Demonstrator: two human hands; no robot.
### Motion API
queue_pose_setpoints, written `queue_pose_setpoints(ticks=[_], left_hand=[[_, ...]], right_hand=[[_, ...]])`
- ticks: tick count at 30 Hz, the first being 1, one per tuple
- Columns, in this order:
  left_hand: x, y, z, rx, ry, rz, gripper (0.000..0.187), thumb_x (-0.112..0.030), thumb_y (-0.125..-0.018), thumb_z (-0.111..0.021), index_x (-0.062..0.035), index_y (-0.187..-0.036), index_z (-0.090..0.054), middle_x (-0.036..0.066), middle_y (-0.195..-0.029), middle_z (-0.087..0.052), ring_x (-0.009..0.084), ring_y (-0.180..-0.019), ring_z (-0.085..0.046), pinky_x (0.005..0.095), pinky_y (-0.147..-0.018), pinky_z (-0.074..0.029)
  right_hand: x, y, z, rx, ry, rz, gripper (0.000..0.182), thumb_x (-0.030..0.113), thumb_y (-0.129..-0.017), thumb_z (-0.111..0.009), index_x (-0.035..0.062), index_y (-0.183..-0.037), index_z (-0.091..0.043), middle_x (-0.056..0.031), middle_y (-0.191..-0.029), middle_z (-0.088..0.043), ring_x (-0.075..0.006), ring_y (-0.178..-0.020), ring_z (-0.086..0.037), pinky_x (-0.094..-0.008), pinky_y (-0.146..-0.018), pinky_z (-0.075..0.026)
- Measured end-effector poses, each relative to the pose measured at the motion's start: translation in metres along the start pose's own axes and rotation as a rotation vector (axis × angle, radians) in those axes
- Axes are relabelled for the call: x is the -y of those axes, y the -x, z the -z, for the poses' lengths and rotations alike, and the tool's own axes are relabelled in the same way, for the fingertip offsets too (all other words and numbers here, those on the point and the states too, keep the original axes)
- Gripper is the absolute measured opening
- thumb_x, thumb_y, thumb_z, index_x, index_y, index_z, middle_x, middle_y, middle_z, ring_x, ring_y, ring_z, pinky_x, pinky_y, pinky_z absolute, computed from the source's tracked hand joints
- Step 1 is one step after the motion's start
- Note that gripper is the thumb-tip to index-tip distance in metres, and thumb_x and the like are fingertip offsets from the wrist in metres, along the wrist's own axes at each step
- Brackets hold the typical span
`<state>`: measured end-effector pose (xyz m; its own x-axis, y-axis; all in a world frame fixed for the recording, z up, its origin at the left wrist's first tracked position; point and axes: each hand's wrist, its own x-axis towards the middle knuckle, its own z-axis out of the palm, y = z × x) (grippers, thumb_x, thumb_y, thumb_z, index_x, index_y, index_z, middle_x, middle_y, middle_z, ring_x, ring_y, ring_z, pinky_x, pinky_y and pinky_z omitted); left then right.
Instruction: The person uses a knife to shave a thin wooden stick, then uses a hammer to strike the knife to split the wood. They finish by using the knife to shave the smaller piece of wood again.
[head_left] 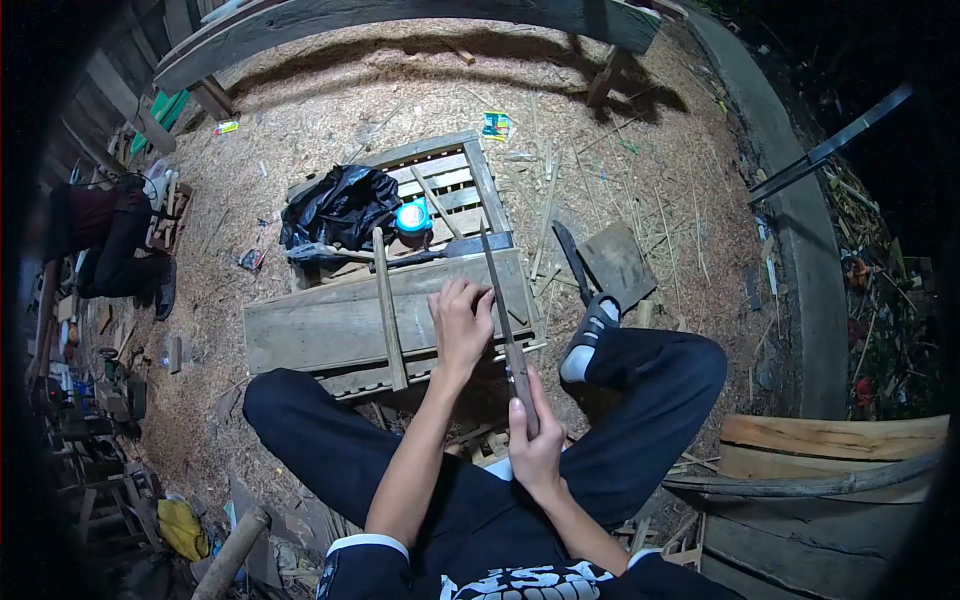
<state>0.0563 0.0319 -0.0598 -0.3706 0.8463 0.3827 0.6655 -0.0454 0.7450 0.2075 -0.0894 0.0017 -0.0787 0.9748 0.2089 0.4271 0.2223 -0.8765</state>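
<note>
My right hand (535, 440) is closed round the wooden handle of a long knife (507, 320). The narrow dark blade points up and away from me. My left hand (462, 320) is beside the blade, its fingers curled together; whether they grip anything is hidden. Both hands are over the near side of a low wooden slatted bench (300, 330). A wooden stick (387, 310) lies across its front plank, left of my left hand. Behind the hands, a flat metal blade (478, 244) rests on the bench.
A black plastic bag (340, 210) and a blue-rimmed round container (412, 217) sit on the bench. Beside my sandalled foot (596, 325) lie a dark long blade (571, 258) and a board (617, 265). Another person (120, 240) is at the left. Curved planks (830, 500) stand at the right.
</note>
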Motion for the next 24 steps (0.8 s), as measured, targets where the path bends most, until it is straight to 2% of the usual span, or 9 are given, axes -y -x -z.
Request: queue_pose_setpoints(ticks=[3, 4, 7, 8, 11, 15, 17, 21, 24], left_hand=[[0.002, 0.004, 0.001, 0.004, 0.011, 0.005, 0.007, -0.011, -0.089, -0.072, -0.0051, -0.090, -0.076, 0.010, -0.089, -0.067, 0.0305, -0.094, -0.062, 0.0435, -0.083, -0.038], [0.002, 0.004, 0.002, 0.025, 0.006, 0.012, 0.007, -0.011, -0.089, -0.072, -0.0051, -0.090, -0.076, 0.009, -0.090, -0.067, 0.0306, -0.095, -0.061, 0.0435, -0.083, -0.038], [0.002, 0.002, 0.004, 0.018, 0.001, -0.018, 0.007, -0.011, -0.090, -0.072, -0.0051, -0.092, -0.076, 0.009, -0.091, -0.067, 0.0310, -0.096, -0.061, 0.0437, -0.085, -0.038], [0.001, 0.004, 0.004, 0.000, 0.001, -0.049, 0.008, -0.012, -0.091, -0.072, -0.0051, -0.094, -0.076, 0.009, -0.092, -0.067, 0.0312, -0.097, -0.060, 0.0440, -0.086, -0.039], [0.006, 0.007, 0.010, 0.003, 0.034, -0.094, 0.010, -0.012, -0.092, -0.073, -0.0052, -0.098, -0.077, 0.009, -0.093, -0.068, 0.0318, -0.100, -0.060, 0.0440, -0.088, -0.042], [0.009, 0.004, 0.019, 0.099, 0.033, -0.111, 0.013, -0.014, -0.092, -0.074, -0.0049, -0.101, -0.076, 0.010, -0.096, -0.069, 0.0319, -0.096, -0.062, 0.0433, -0.085, -0.045], [0.010, 0.001, 0.018, 0.103, 0.025, -0.135, 0.013, -0.013, -0.091, -0.074, -0.0047, -0.101, -0.076, 0.011, -0.096, -0.070, 0.0320, -0.096, -0.063, 0.0434, -0.085, -0.046], [0.012, 0.000, 0.014, 0.105, 0.037, -0.164, 0.011, -0.011, -0.090, -0.073, -0.0041, -0.099, -0.075, 0.012, -0.096, -0.069, 0.0323, -0.096, -0.063, 0.0436, -0.084, -0.046], [0.014, 0.000, 0.012, 0.105, 0.053, -0.165, 0.011, -0.009, -0.089, -0.073, -0.0036, -0.098, -0.074, 0.012, -0.095, -0.070, 0.0324, -0.095, -0.064, 0.0439, -0.083, -0.046]], right_hand=[[0.001, 0.002, -0.004, 0.058, -0.001, -0.128, 0.051, 0.018, -0.104, -0.059, -0.0022, -0.150, -0.051, -0.0242, -0.109, -0.075, -0.0194, -0.076, -0.073, -0.0346, -0.068, -0.056], [-0.006, 0.005, -0.005, 0.006, -0.001, -0.036, 0.052, 0.019, -0.104, -0.059, -0.0011, -0.151, -0.050, -0.0241, -0.109, -0.075, -0.0188, -0.075, -0.072, -0.0347, -0.068, -0.056], [-0.004, 0.005, 0.000, -0.046, -0.012, 0.006, 0.053, 0.020, -0.104, -0.060, -0.0012, -0.151, -0.051, -0.0243, -0.109, -0.075, -0.0192, -0.077, -0.073, -0.0351, -0.069, -0.056], [-0.001, 0.007, 0.006, 0.044, -0.046, -0.186, 0.052, 0.020, -0.103, -0.061, -0.0016, -0.150, -0.052, -0.0240, -0.110, -0.075, -0.0200, -0.078, -0.073, -0.0351, -0.070, -0.056], [-0.007, 0.006, 0.006, 0.011, -0.035, -0.091, 0.051, 0.020, -0.103, -0.061, -0.0016, -0.149, -0.053, -0.0243, -0.112, -0.075, -0.0205, -0.080, -0.074, -0.0348, -0.072, -0.057], [0.000, 0.007, 0.006, 0.066, -0.038, -0.171, 0.051, 0.020, -0.104, -0.060, -0.0023, -0.149, -0.053, -0.0241, -0.115, -0.075, -0.0210, -0.082, -0.075, -0.0348, -0.073, -0.057], [-0.001, 0.006, 0.003, 0.008, -0.027, -0.057, 0.051, 0.019, -0.104, -0.059, -0.0031, -0.149, -0.052, -0.0232, -0.115, -0.075, -0.0205, -0.080, -0.074, -0.0351, -0.071, -0.056], [-0.003, 0.006, 0.003, 0.017, -0.004, -0.058, 0.052, 0.019, -0.104, -0.059, -0.0036, -0.150, -0.051, -0.0231, -0.118, -0.074, -0.0213, -0.082, -0.074, -0.0354, -0.072, -0.056], [0.008, 0.008, 0.006, 0.070, -0.010, -0.154, 0.052, 0.019, -0.104, -0.059, -0.0036, -0.151, -0.050, -0.0233, -0.120, -0.073, -0.0208, -0.085, -0.073, -0.0351, -0.075, -0.057]])
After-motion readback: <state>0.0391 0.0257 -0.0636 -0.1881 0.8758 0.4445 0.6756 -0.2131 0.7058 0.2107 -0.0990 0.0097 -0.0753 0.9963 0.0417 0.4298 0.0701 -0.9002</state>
